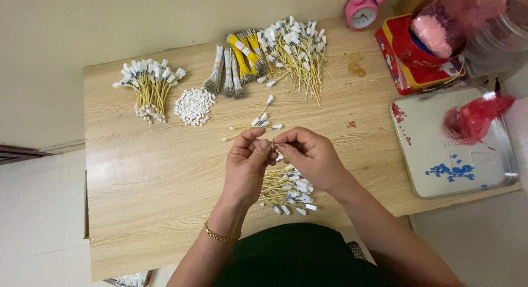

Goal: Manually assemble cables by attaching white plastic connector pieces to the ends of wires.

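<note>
We list: worktop (137, 177) of pale matt wood grain; tray (434, 171) of dull brushed metal; alarm clock (362, 9) of glossy pink plastic; bracelet (220, 236) of shiny gold metal.

On the pale wooden table (143, 199), a heap of small white plastic connectors (193, 106) lay right of a bundle of yellow wires with white ends (148, 89); a square metal tray (440, 155) sat far right.

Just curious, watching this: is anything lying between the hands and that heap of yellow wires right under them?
Nothing visible does. The left hand and right hand hang right over the heap of yellow wires, their fingers pinching one small piece.
</note>
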